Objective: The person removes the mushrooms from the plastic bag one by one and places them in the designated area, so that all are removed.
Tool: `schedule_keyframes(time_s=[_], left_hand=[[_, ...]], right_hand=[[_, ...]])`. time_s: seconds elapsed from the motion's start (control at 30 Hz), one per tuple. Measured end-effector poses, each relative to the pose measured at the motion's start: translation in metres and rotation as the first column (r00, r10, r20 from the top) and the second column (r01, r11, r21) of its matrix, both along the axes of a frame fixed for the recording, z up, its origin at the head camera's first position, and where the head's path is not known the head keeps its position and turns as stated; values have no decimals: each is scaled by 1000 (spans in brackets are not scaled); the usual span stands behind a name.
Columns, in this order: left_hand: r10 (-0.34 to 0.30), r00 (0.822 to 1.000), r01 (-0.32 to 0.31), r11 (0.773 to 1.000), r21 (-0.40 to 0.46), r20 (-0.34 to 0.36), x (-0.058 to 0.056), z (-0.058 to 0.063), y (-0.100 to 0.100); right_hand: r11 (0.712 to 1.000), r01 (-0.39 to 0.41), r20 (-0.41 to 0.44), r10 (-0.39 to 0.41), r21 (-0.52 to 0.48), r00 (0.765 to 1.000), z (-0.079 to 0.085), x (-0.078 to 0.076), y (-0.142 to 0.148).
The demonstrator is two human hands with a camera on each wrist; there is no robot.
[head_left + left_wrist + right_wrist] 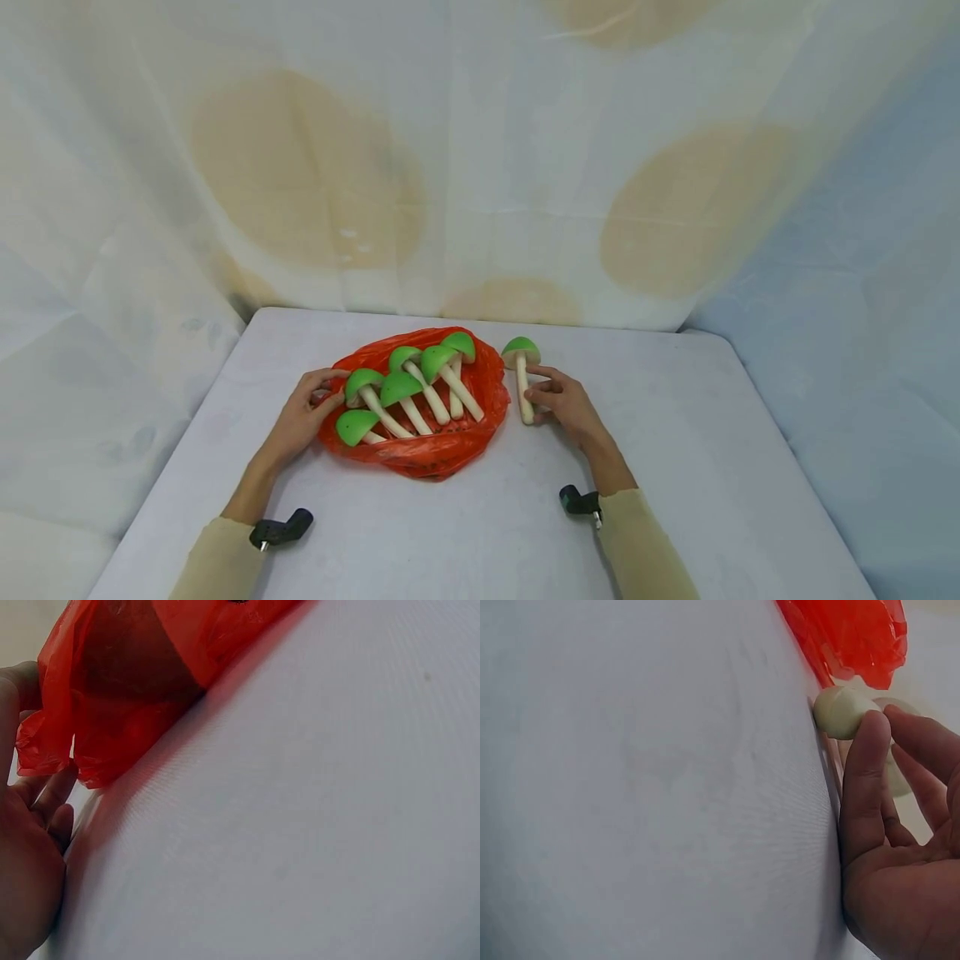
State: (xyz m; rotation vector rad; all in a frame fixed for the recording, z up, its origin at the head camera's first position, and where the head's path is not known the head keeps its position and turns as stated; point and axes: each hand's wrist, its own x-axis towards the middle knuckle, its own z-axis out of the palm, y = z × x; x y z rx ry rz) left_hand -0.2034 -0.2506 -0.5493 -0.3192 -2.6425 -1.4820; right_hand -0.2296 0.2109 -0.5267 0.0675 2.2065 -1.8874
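A red plastic bag (442, 457) lies spread wide on the table, with several green-capped toy mushrooms (401, 385) side by side in it, stems toward the lower right. At the bag's left rim, my left hand (302, 412) pinches the thin plastic between thumb and fingers; the left wrist view shows this hand (34, 855) beside the bag's crumpled edge (112, 690). Just right of the bag, my right hand (566, 408) holds a single toy mushroom (522, 387) by its pale stem, cap pointing away from me. The right wrist view shows the stem's rounded end (841, 712) at the thumb.
The white-covered table (465, 533) extends around both forearms. Behind it hangs a pale cloth (510, 167) with tan spots, and similar cloth closes off the left and right sides. Each wrist carries a small black camera mount (281, 529).
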Motion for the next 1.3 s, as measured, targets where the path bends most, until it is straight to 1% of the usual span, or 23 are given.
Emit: schedule_keyframes(time_s=[0.2, 0.43, 0.73, 0.9, 1.1, 1.13, 1.3], left_hand=[[-1, 1000, 0, 1000, 16, 21, 0, 0, 1], [-1, 999, -1, 1000, 27, 51, 2, 3, 2], [2, 999, -3, 1000, 28, 45, 2, 3, 3], [-4, 999, 3, 1000, 27, 36, 1, 4, 3], [-6, 1000, 5, 1000, 28, 26, 1, 2, 2], [-4, 1000, 3, 1000, 24, 26, 2, 4, 3], [0, 999, -1, 1000, 30, 36, 12, 23, 12]], right_hand=[[1000, 5, -4, -5, -19, 1000, 0, 1, 2], [999, 17, 21, -16, -41, 1000, -1, 2, 5], [999, -44, -5, 44, 20, 999, 1, 5, 5], [999, -40, -17, 40, 21, 999, -2, 5, 4], [999, -30, -11, 31, 35, 999, -2, 5, 3], [999, -29, -9, 29, 38, 1000, -2, 5, 3], [998, -17, -2, 17, 55, 1000, -1, 6, 2]])
